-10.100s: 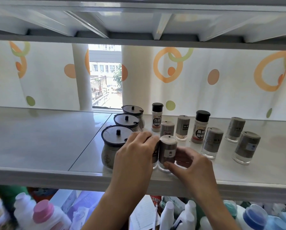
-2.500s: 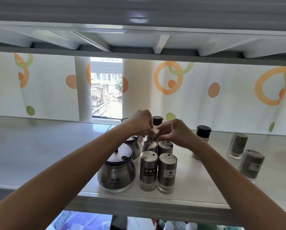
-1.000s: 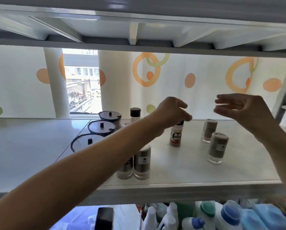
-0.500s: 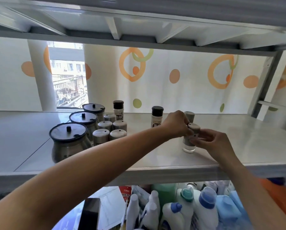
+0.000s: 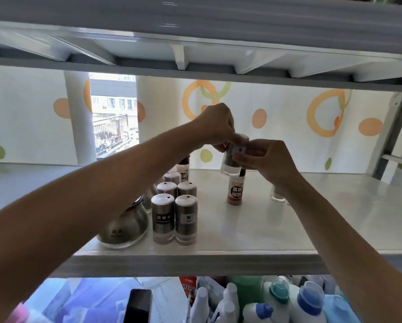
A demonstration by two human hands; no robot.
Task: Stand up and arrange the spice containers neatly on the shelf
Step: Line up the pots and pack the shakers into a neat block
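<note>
A: Status on the loose shaker (image 5: 230, 163)?

B: Off the shelf (image 5: 242, 252), in the air directly above the pepper bottle (image 5: 234, 193), tilted slightly. Left hand (image 5: 215, 127) pinches the cap end. Right hand (image 5: 269, 157) has its fingers curled round the body at the label. Both tight on it.

A: Where should it go?

B: My read is the shaker block (image 5: 174, 213), left of the pepper bottle, in two-wide rows. The back row may have a gap, but the left arm hides that corner, so I can't confirm.

A: Tips?

B: Level it first. Carry it left, high enough to clear the pepper bottle's cap. Lower it base-flat, touching its neighbour, label forward like the front pair. Let go only once it's seated.

A: Anything else out?

B: One stray shaker (image 5: 277, 197) right of the pepper bottle, half hidden behind the right wrist. The pepper bottle stands alone too.
</note>
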